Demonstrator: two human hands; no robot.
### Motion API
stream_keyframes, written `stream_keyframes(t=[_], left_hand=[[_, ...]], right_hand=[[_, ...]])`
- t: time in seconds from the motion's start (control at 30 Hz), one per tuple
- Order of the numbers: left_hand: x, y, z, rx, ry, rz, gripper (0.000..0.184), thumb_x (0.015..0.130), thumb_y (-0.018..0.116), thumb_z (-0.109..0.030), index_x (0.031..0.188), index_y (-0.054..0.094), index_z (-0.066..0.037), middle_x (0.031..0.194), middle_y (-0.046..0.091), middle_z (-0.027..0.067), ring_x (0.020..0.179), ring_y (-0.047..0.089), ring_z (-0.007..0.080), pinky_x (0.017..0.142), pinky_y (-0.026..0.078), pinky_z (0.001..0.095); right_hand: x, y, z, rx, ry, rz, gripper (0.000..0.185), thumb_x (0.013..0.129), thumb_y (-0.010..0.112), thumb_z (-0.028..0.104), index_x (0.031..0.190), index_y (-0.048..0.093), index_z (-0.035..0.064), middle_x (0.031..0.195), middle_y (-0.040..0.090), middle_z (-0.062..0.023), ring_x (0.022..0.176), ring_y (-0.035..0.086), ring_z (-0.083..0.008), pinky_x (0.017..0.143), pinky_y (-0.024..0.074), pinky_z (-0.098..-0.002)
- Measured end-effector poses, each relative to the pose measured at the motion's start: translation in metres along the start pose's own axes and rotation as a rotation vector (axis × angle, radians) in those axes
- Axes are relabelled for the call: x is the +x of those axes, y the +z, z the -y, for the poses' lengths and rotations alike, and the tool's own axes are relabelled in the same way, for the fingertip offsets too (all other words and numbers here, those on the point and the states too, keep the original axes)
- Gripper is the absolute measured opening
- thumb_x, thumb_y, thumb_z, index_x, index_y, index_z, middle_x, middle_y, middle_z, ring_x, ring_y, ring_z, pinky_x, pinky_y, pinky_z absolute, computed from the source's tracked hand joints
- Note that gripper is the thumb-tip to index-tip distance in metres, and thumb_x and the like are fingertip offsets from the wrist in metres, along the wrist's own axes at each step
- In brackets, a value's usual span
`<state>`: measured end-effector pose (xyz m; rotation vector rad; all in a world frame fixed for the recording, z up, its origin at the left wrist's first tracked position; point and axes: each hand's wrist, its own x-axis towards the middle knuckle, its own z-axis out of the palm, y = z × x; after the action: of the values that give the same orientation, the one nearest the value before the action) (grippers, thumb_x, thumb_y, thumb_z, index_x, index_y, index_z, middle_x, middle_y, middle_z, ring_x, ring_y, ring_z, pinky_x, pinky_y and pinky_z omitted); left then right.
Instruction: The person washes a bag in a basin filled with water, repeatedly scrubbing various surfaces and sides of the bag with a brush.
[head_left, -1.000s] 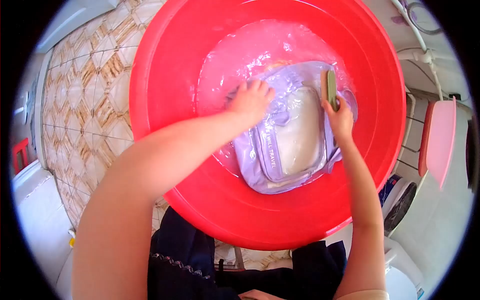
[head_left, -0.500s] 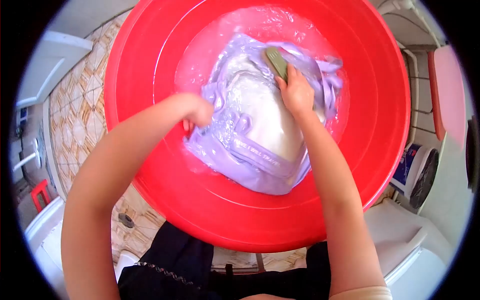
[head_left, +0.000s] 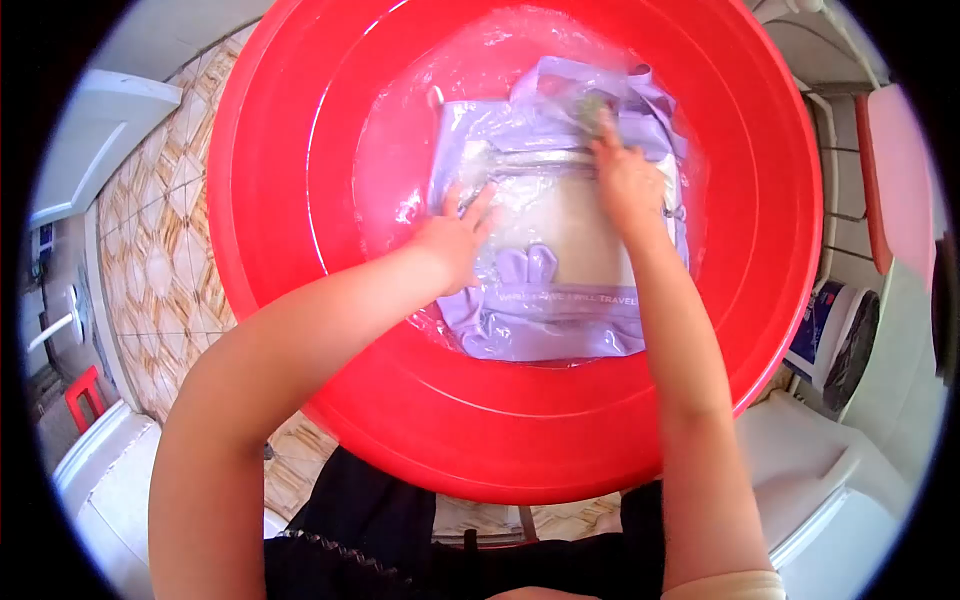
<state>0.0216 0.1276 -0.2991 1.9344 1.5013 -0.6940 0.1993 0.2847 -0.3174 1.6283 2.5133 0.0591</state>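
A lavender backpack [head_left: 560,330] with pale lettering and a whitish front panel lies spread out in shallow water inside a large red basin [head_left: 480,440]. My left hand [head_left: 455,240] rests on its left side with the fingers spread, holding nothing. Over the upper right part of the bag, my right hand [head_left: 632,185] grips a green brush [head_left: 593,106]. Motion and splashing water blur the brush, and its bristles are hidden. Straps and a loop of fabric [head_left: 565,75] stick out at the bag's top.
Patterned floor tiles [head_left: 160,270] show left of the basin. A white and blue bucket [head_left: 825,335] stands at the right, below a pink board-like object [head_left: 900,185]. A small red stool-like frame [head_left: 84,397] is at the lower left.
The bag has been spread flatter and lies more squarely, its left side shifted right. My left hand has moved right from the bag's edge and opened. My right hand has moved slightly right with the brush.
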Motion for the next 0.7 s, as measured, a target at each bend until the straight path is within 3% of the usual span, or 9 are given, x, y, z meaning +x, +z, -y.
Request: stream_keyframes(t=[0.03, 0.1, 0.13, 0.23, 0.33, 0.5, 0.6, 0.7], left_hand=[[0.004, -0.001, -0.005, 0.027, 0.014, -0.001, 0.093, 0.077, 0.064, -0.046, 0.145, 0.011, -0.012, 0.151, -0.006, 0.0141, 0.135, 0.005, 0.0463, 0.098, 0.040, 0.0456], [0.006, -0.008, -0.019, 0.049, -0.002, 0.024, 0.095, 0.076, 0.065, -0.048, 0.145, 0.011, -0.011, 0.151, -0.005, 0.0149, 0.135, 0.006, 0.0471, 0.097, 0.040, 0.0468], [0.005, -0.010, -0.024, 0.081, -0.013, 0.056, 0.097, 0.075, 0.065, -0.050, 0.145, 0.011, -0.011, 0.151, -0.005, 0.0156, 0.134, 0.007, 0.0479, 0.096, 0.041, 0.0480], [0.004, -0.010, -0.026, 0.147, -0.007, 0.068, 0.099, 0.074, 0.065, -0.053, 0.145, 0.011, -0.009, 0.150, -0.004, 0.0176, 0.133, 0.011, 0.0501, 0.095, 0.041, 0.0470], [0.001, 0.008, -0.022, 0.120, -0.022, 0.065, 0.098, 0.075, 0.063, -0.054, 0.145, 0.011, -0.009, 0.150, -0.006, 0.0193, 0.132, 0.013, 0.0508, 0.095, 0.042, 0.0468], [0.004, 0.005, -0.024, 0.158, -0.042, 0.144, 0.097, 0.075, 0.063, -0.053, 0.145, 0.012, -0.008, 0.149, -0.007, 0.0215, 0.131, 0.012, 0.0520, 0.095, 0.041, 0.0464], [0.010, 0.011, -0.026, 0.208, -0.063, 0.166, 0.096, 0.076, 0.063, -0.052, 0.145, 0.013, -0.006, 0.149, -0.007, 0.0217, 0.132, 0.010, 0.0516, 0.096, 0.040, 0.0460], [0.005, 0.011, -0.026, 0.195, -0.075, 0.171, 0.096, 0.076, 0.064, -0.051, 0.144, 0.015, -0.005, 0.150, -0.006, 0.0213, 0.132, 0.008, 0.0512, 0.096, 0.040, 0.0457]], right_hand=[[0.005, 0.003, -0.005, -0.007, -0.008, -0.006, 0.049, 0.094, 0.037, 0.040, 0.141, 0.026, 0.0295, 0.078, 0.062, -0.0187, 0.068, 0.063, -0.0340, 0.057, 0.0494, -0.0468], [0.010, 0.012, -0.009, 0.186, 0.205, 0.046, 0.052, 0.094, 0.035, 0.040, 0.142, 0.024, 0.0235, 0.077, 0.063, -0.0198, 0.069, 0.063, -0.0351, 0.060, 0.0487, -0.0480], [0.007, 0.021, -0.002, 0.167, 0.112, 0.022, 0.054, 0.094, 0.034, 0.040, 0.143, 0.024, 0.0185, 0.076, 0.064, -0.0201, 0.068, 0.062, -0.0361, 0.061, 0.0489, -0.0481], [-0.029, -0.004, 0.055, 0.112, -0.226, 0.117, 0.056, 0.091, 0.043, 0.038, 0.142, 0.024, 0.0249, 0.075, 0.064, -0.0193, 0.067, 0.063, -0.0349, 0.061, 0.0504, -0.0466], [-0.018, 0.000, 0.025, 0.021, -0.249, 0.086, 0.057, 0.090, 0.047, 0.038, 0.142, 0.024, 0.0270, 0.073, 0.063, -0.0189, 0.066, 0.064, -0.0342, 0.059, 0.0508, -0.0458], [0.011, -0.006, -0.042, -0.029, -0.032, 0.052, 0.050, 0.091, 0.044, 0.038, 0.138, 0.035, 0.0247, 0.077, 0.065, -0.0167, 0.069, 0.064, -0.0361, 0.062, 0.0497, -0.0484], [-0.005, -0.004, -0.015, 0.041, 0.025, 0.118, 0.052, 0.091, 0.043, 0.040, 0.139, 0.032, 0.0256, 0.079, 0.065, -0.0180, 0.072, 0.064, -0.0363, 0.064, 0.0493, -0.0490], [-0.040, -0.036, 0.039, 0.010, -0.255, 0.320, 0.058, 0.090, 0.044, 0.039, 0.142, 0.023, 0.0267, 0.080, 0.065, -0.0174, 0.073, 0.064, -0.0364, 0.064, 0.0488, -0.0488]])
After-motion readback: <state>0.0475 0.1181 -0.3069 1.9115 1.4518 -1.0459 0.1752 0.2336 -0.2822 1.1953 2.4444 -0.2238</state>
